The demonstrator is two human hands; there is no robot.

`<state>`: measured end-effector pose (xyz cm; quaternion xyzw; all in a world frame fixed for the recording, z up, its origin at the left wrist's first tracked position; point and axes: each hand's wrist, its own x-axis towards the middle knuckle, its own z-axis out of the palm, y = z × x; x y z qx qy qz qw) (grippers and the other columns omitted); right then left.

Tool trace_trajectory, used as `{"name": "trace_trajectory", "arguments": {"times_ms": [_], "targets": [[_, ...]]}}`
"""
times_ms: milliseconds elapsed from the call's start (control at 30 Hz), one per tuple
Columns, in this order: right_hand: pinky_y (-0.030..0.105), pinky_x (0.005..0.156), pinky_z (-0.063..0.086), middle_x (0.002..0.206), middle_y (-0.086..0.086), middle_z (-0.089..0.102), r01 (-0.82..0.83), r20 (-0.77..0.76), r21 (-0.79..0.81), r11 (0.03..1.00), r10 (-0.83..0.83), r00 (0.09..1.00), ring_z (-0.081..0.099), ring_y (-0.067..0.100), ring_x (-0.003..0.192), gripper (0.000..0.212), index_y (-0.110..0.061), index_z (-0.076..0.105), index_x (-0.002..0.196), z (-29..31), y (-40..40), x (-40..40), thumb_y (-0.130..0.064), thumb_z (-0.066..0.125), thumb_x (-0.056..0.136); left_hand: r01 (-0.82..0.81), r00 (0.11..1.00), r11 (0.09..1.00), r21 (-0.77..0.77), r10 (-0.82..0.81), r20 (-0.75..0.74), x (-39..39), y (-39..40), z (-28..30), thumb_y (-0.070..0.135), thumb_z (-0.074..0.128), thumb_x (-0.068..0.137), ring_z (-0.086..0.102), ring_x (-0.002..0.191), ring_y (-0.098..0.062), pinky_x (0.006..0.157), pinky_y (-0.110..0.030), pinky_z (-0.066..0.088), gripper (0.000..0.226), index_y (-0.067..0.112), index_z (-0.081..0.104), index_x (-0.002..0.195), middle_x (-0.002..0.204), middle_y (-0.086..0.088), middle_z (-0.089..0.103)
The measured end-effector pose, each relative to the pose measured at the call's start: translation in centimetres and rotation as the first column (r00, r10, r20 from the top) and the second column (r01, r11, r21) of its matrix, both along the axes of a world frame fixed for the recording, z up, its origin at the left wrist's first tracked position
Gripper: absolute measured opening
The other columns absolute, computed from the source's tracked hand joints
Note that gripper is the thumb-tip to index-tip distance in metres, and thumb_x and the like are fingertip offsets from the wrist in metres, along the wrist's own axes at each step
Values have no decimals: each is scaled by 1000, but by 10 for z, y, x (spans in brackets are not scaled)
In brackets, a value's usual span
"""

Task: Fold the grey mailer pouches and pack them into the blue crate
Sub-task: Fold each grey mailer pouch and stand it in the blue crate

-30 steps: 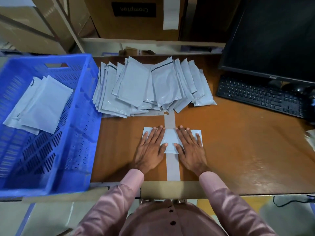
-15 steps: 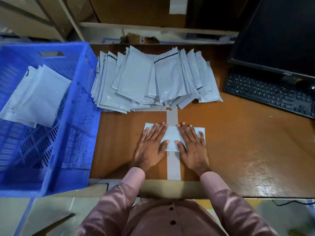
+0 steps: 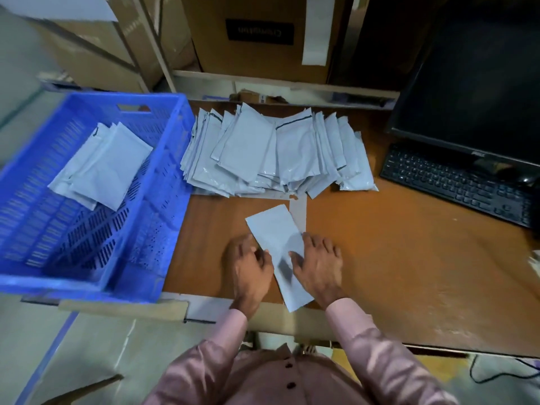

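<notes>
Head view, looking down on a brown wooden desk (image 3: pixel 394 258). One grey mailer pouch (image 3: pixel 277 247) lies on the desk near its front edge, turned at an angle, its far corner pointing away from the person and its near corner reaching the desk edge. The left hand (image 3: pixel 251 270) is at the pouch's left edge; motion blur hides whether its fingers pinch the edge or only touch it, so its state cannot be told. The right hand (image 3: pixel 318 267) rests on the pouch's right side, fingers spread and fairly straight, thumb on the pouch surface. Both wrists wear pink sleeves (image 3: pixel 356 325).

A fanned pile of unfolded grey pouches (image 3: pixel 277 150) lies farther back on the desk, well apart from the hands. The blue crate (image 3: pixel 163 200) stands just left of the desk; a few folded pouches (image 3: pixel 102 168) lie overlapped on its slotted floor. A black keyboard (image 3: pixel 458 182) and a dark monitor (image 3: pixel 473 83) occupy the right rear. Cardboard boxes (image 3: pixel 257 36) stand behind the desk.
</notes>
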<state>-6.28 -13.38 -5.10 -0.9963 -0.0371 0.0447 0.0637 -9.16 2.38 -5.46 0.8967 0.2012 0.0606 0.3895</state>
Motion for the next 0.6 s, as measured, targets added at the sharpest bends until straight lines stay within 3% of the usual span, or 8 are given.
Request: {"name": "trace_trajectory", "arguments": {"times_ms": [167,267,400,467,600], "targets": [[40,91,49,115,7,71,-8,-99,186,983,26,995,67,31,107,38,-21,51,128,8,12,-6,-49,49,103,-46,988,997,-69,35,-152,12,0,-4,38,67,89,71,91,-28,71,-29,45,36,18,53,117,102,-4,75],[41,86,53,115,7,71,17,-186,310,950,43,982,67,34,107,30,-22,49,124,9,12,-3,-42,52,103,-140,974,972,-188,102,-201,17,5,9,23,76,85,72,84,-22,69,-24,48,30,13,69,112,103,-2,78],[43,86,55,118,6,68,23,-214,334,942,52,976,67,35,106,32,-24,47,126,14,12,1,-41,56,102,-152,965,918,-366,58,-256,17,6,20,11,76,85,70,77,-11,66,-23,55,15,12,79,100,100,-1,79],[48,86,56,120,7,64,22,-203,348,937,53,978,66,36,103,36,-26,42,128,17,13,2,-45,56,101,-158,969,906,-392,66,-237,17,9,27,16,77,86,72,81,-10,70,-21,59,19,15,78,105,101,5,78],[49,90,58,132,1,54,-54,-151,437,898,132,980,65,31,109,46,-29,42,138,30,21,13,-50,58,99,-130,981,940,-314,76,-178,31,28,41,44,72,74,75,92,-16,87,-41,62,46,19,76,113,102,6,79]]}}
